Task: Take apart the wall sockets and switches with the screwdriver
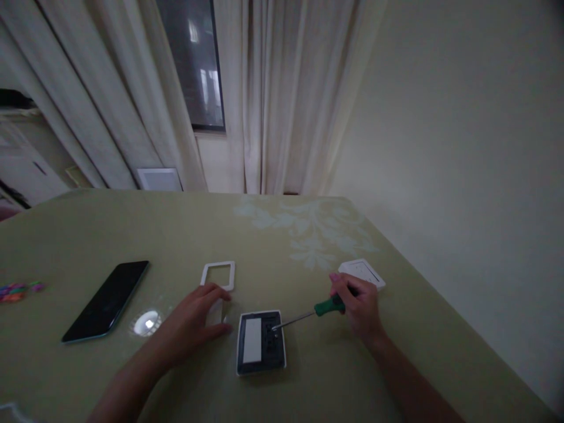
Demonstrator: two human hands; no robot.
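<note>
A small square device [262, 343], with a white rim, a dark inside and a white strip on its left half, lies on the table in front of me. My right hand [358, 302] is closed around the green handle of a screwdriver [301, 319]. The slanted shaft's tip meets small parts in the device's dark right half. My left hand [198, 317] is just left of the device, fingers curved and thumb apart. A pale patch shows between them; I cannot make out what it is. Beyond those fingertips lies a white square frame [232, 275].
A white plate [362, 271] lies behind my right hand. To the left are a black phone [108, 299] and several small colourful pieces [18, 291]. The green table [185, 229] runs back toward curtains [282, 100], with a wall [462, 147] along its right.
</note>
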